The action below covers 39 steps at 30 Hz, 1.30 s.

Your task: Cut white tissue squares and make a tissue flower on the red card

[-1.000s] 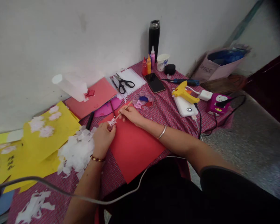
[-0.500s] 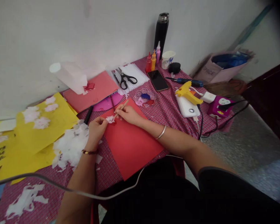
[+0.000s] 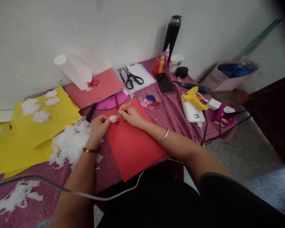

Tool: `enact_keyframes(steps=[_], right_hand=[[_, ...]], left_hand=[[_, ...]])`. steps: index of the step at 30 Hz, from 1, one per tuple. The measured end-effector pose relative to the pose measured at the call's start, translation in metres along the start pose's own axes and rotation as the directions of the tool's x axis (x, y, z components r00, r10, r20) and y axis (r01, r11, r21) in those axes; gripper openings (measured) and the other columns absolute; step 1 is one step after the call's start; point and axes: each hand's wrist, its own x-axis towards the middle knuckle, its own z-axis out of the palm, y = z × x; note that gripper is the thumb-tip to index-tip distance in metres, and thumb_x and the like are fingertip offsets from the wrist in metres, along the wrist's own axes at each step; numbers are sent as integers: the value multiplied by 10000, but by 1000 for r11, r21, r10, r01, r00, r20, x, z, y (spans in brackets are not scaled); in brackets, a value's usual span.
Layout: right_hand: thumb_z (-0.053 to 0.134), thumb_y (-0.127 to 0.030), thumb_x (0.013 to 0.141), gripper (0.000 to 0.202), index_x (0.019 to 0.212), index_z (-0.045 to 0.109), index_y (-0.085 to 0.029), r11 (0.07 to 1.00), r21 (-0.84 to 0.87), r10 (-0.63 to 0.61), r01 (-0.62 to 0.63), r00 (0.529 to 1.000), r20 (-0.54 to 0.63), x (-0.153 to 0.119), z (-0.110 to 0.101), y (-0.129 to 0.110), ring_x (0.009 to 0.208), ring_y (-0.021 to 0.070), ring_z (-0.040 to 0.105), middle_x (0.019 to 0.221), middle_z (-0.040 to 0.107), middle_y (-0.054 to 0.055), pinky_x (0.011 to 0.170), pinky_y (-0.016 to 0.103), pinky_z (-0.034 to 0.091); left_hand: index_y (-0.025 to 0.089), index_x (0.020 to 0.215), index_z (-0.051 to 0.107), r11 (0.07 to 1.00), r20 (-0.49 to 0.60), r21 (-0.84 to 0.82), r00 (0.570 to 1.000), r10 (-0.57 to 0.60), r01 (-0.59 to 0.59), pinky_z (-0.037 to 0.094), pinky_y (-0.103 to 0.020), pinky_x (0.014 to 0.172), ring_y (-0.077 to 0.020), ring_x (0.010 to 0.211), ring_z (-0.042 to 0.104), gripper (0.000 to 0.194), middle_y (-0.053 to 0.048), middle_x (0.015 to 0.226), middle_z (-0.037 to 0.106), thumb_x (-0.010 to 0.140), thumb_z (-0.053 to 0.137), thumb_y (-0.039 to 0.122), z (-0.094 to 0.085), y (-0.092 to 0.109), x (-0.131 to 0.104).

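The left hand (image 3: 99,127) pinches the edge of a small, crumpled pale-pink paper flower (image 3: 113,118) over the upper left part of a smooth red paper sheet (image 3: 135,144) on the desk (image 3: 109,171). The right hand (image 3: 130,115) pinches a thin tan wooden stick (image 3: 124,108), its lower end at the flower. A clear scalloped palette (image 3: 150,99) with blue, pink and red paint lies near the right hand.

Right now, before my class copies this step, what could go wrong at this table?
The small paper piece at the left hand sits beside a shiny red patch and might pick up colour. The pale cable crossing the left forearm could snag. The yellow glue gun lies on the white power bank and may slide if bumped.
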Motion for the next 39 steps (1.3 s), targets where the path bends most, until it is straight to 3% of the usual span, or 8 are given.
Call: enact_keyframes(steps=[14,22,25,28,32,35,37,39], right_hand=[[474,-237,989,207,853,611,-162,916,-386,-55,111,987,152,-1,3,-16,757,147,592,833,662,30,738,268,391],[517,-357,998,240,822,532,-194,963,261,107,-64,982,-154,2,-15,-7,574,107,559,662,597,-24,601,226,460],[524,-346,1002,265,787,526,-191,912,378,225,-158,964,-142,2,-18,-2,508,92,539,604,586,-31,531,205,446],[552,-355,995,270,788,546,-182,904,384,246,-190,964,-102,1,-18,0,486,77,538,601,606,-29,513,191,444],[562,-373,994,284,785,555,-180,912,375,216,-165,971,-100,-1,-18,0,480,73,541,588,613,-31,500,182,446],[539,-339,1009,275,787,555,-179,910,383,215,-160,971,-104,-2,-18,0,474,71,541,575,611,-34,493,175,443],[546,-342,1007,272,790,556,-178,912,377,216,-162,971,-106,-2,-18,0,460,66,535,573,616,-35,490,171,440],[565,-361,998,277,791,556,-177,915,369,213,-161,971,-106,-3,-18,0,452,61,534,573,622,-35,487,167,439]], left_hand=[[204,633,590,1000,-12,4,1000,23,-23,306,-268,512,-141,521,440,140,25,549,532,723,550,305,-1,-3,0],[190,679,613,962,28,-261,996,-81,85,295,-238,440,-116,466,447,64,27,538,553,694,612,252,0,2,1],[175,896,619,871,-13,-470,986,-166,141,347,-235,425,-119,451,503,215,31,583,616,684,643,204,-22,12,5],[192,1004,610,855,-217,-518,969,-121,-9,361,-221,452,-95,490,527,282,45,657,654,725,644,177,-64,28,-6],[199,802,670,936,-307,-312,950,61,-161,412,-247,531,-90,574,544,24,26,691,649,799,647,194,-111,37,-55],[221,813,690,987,85,20,984,160,-162,451,-268,534,-138,605,583,67,4,690,664,828,649,272,-121,21,-98],[226,903,700,925,346,185,903,254,-331,525,-303,615,-172,687,649,120,-26,832,725,840,608,271,-119,1,-122],[200,1089,685,829,435,308,844,315,-468,559,-387,828,-244,967,690,262,-96,1074,740,863,559,238,-114,-18,-138]])
